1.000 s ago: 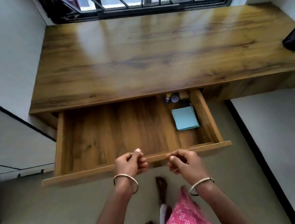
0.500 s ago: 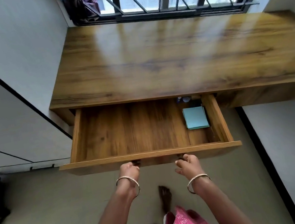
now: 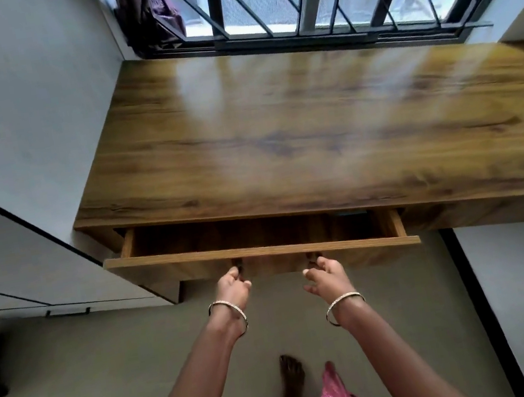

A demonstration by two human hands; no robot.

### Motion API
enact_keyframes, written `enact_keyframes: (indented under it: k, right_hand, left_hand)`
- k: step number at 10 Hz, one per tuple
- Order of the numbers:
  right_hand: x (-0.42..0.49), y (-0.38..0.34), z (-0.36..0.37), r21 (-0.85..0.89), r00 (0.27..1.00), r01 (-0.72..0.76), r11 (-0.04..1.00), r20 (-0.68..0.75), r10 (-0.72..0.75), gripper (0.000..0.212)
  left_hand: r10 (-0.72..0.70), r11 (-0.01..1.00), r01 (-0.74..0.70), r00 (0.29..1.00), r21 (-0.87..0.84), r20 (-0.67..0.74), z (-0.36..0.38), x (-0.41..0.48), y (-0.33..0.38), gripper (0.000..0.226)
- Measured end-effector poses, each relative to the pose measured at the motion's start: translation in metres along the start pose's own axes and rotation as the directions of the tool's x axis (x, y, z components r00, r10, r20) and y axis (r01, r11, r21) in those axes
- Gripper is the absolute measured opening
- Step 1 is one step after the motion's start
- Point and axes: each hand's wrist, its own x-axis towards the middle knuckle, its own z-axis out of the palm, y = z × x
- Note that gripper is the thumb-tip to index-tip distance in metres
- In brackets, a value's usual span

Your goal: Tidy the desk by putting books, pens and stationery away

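Both arms outstretched; left hand [image 3: 234, 288], right hand [image 3: 327, 277] fingers curled under drawer [image 3: 262, 250] front, gripping it.

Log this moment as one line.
drawer: nearly shut | left hand: at front | right hand: at front | desk

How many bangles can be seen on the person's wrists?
2. One bangle is on the left wrist and the other bangle is on the right wrist, below the drawer front. No others show.
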Motion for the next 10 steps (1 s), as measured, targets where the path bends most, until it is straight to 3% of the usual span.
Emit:
enact_keyframes:
  k: [2, 5, 6, 7, 8, 9, 10]
  right_hand:
    - [0.041, -0.027, 0.002, -0.02, 1.0, 0.007, 1.0, 0.015, -0.007, 0.06]
    - [0.079, -0.045, -0.002, -0.134, 0.999, -0.033, 0.99, 0.033, 0.038, 0.02]
    - [0.081, -0.042, -0.007, -0.165, 0.998, -0.016, 0.986, 0.059, 0.026, 0.03]
    - [0.082, -0.041, -0.013, -0.219, 0.999, 0.019, 0.976, 0.045, -0.009, 0.02]
    - [0.072, -0.058, -0.022, -0.275, 0.992, 0.123, 0.953, 0.072, -0.107, 0.026]
    - [0.067, -0.073, -0.029, -0.278, 0.984, 0.175, 0.944, 0.082, -0.159, 0.027]
    - [0.066, -0.092, -0.038, -0.374, 0.936, 0.345, 0.861, 0.075, -0.343, 0.021]
  left_hand:
    - [0.056, 0.998, -0.056, 0.998, 0.023, 0.016, 0.016, 0.019, 0.032, 0.067]
    - [0.018, 0.998, -0.014, 0.998, 0.065, -0.062, 0.028, 0.04, 0.046, 0.062]
    - [-0.015, 0.997, 0.02, 0.997, 0.077, -0.07, 0.03, 0.041, 0.044, 0.061]
    - [-0.012, 0.991, 0.019, 0.998, 0.131, -0.055, 0.033, 0.038, 0.047, 0.057]
    - [0.067, 0.954, -0.066, 0.998, 0.294, 0.006, 0.037, 0.035, 0.057, 0.034]
    - [0.122, 0.898, -0.138, 0.99, 0.418, 0.064, 0.039, 0.036, 0.067, 0.025]
    - [0.223, 0.856, -0.236, 0.971, 0.46, 0.083, 0.047, 0.037, 0.09, 0.023]
